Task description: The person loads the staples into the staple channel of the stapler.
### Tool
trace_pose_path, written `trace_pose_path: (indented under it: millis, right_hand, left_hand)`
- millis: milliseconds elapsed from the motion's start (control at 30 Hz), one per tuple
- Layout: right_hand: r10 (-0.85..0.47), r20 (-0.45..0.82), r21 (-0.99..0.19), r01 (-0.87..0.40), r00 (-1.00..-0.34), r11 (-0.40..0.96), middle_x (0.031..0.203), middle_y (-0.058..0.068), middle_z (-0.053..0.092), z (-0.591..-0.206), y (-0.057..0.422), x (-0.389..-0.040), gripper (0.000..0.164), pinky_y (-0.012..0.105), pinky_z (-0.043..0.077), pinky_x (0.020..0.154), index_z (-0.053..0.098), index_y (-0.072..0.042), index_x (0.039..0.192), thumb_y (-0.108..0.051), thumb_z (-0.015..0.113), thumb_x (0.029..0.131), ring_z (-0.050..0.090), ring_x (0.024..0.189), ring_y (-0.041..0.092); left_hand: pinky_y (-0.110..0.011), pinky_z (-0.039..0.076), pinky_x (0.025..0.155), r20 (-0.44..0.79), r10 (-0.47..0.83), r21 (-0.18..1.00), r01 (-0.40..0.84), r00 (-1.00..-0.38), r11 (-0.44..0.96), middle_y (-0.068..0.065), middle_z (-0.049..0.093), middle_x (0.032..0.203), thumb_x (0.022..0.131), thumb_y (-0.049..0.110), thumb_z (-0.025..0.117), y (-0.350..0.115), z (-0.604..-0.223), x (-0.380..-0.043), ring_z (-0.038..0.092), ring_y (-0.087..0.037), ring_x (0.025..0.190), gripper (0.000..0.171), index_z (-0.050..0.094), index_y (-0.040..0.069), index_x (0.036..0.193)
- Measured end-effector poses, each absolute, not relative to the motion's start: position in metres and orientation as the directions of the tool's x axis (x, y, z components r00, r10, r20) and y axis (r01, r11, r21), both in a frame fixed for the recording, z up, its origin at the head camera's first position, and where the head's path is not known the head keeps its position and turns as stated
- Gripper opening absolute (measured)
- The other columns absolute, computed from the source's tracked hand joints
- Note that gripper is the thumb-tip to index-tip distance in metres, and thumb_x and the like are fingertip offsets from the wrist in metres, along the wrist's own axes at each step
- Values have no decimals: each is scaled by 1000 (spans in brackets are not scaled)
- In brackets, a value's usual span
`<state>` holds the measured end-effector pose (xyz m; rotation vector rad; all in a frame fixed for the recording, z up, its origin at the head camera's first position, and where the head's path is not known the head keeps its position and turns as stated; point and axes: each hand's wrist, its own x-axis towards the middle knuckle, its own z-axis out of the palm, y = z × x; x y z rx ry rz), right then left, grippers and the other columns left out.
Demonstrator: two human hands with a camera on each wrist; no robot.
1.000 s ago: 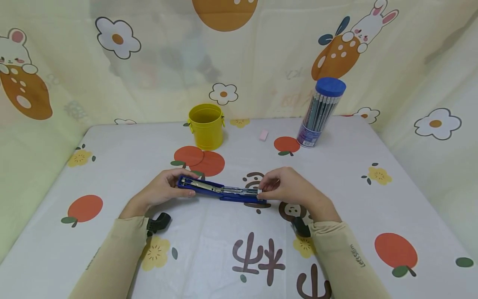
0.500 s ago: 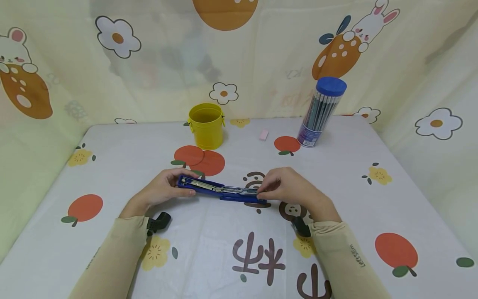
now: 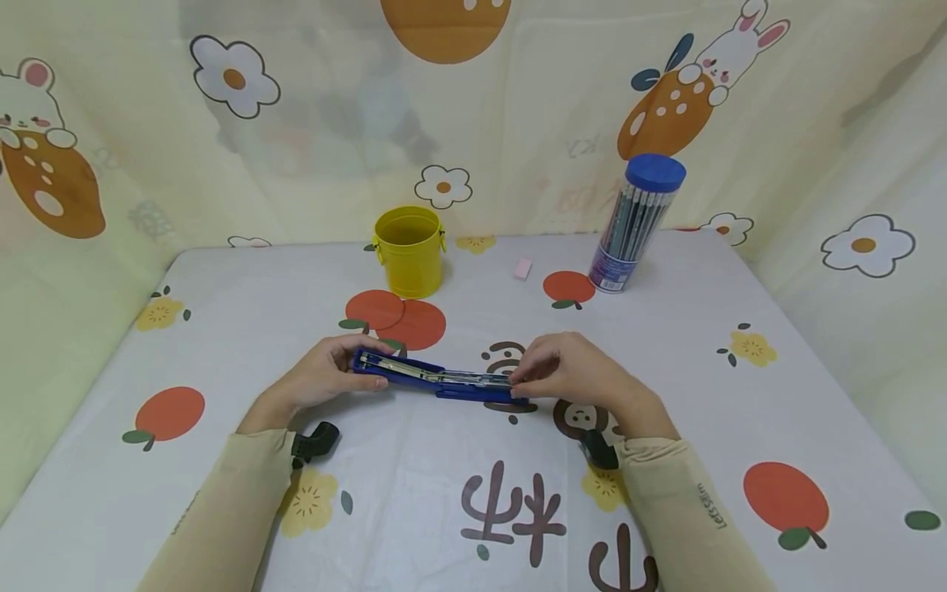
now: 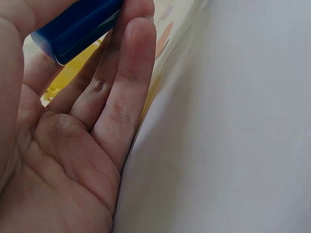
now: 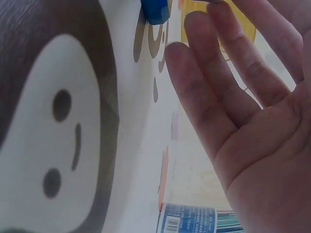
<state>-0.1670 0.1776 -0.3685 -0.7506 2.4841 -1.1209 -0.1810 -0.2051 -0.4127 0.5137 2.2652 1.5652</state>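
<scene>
A blue stapler (image 3: pixel 407 372) is swung wide across the middle of the table, its metal rail and channel facing up. My left hand (image 3: pixel 336 367) grips its left end between thumb and fingers; the left wrist view shows the blue casing (image 4: pixel 77 29) close to the thumb. At the right end of the channel, my right hand (image 3: pixel 565 370) pinches with thumb and forefinger a small silvery piece that looks like a strip of staples (image 3: pixel 499 380), mostly hidden by the fingertips. In the right wrist view, the stapler's blue end (image 5: pixel 156 10) shows beside the other, loosely bent fingers.
Behind the stapler stands a yellow bucket (image 3: pixel 408 263). A pink eraser (image 3: pixel 523 269) lies to its right. Further right is a clear tube of pencils (image 3: pixel 632 226) with a blue lid. A patterned cloth (image 3: pixel 414 510) covers the table, and a printed curtain (image 3: pixel 333 123) hangs behind.
A pale bit seen at my right fingertips a second ago no longer shows; the fingertips now sit close over the channel. Otherwise both hands and the stapler stay in place.
</scene>
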Motion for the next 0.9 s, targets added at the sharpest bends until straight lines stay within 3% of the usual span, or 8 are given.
trace_pose_path:
  millis: [333, 567, 900]
  right_hand:
    - [-535, -113, -800, -243, -837, 548, 100, 1, 67, -379, 176, -172, 55, 32, 55, 83, 67, -8, 126, -20, 90, 78, 63, 92, 20]
    - [-528, -130, -830, -200, -839, 521, 105, 4, 66, -383, 179, -173, 57, 35, 55, 87, 66, -7, 126, -16, 91, 76, 63, 96, 23]
    - [-506, -159, -825, -168, -848, 540, 105, 4, 66, -387, 181, -172, 57, 35, 54, 88, 66, -9, 125, -19, 91, 76, 63, 97, 22]
  left_hand:
    - [-30, 47, 77, -81, 449, 930, 95, -890, 356, -8, 65, 123, 82, 18, 86, -206, -409, -179, 57, -32, 99, 48, 69, 14, 126]
    - [-29, 50, 81, -74, 463, 933, 102, -883, 344, -13, 65, 122, 84, 14, 84, -206, -410, -181, 59, -31, 98, 46, 67, 7, 126]
    - [-30, 50, 80, -34, 473, 944, 127, -880, 305, -11, 65, 121, 84, 12, 84, -200, -405, -181, 59, -32, 99, 42, 70, 7, 122]
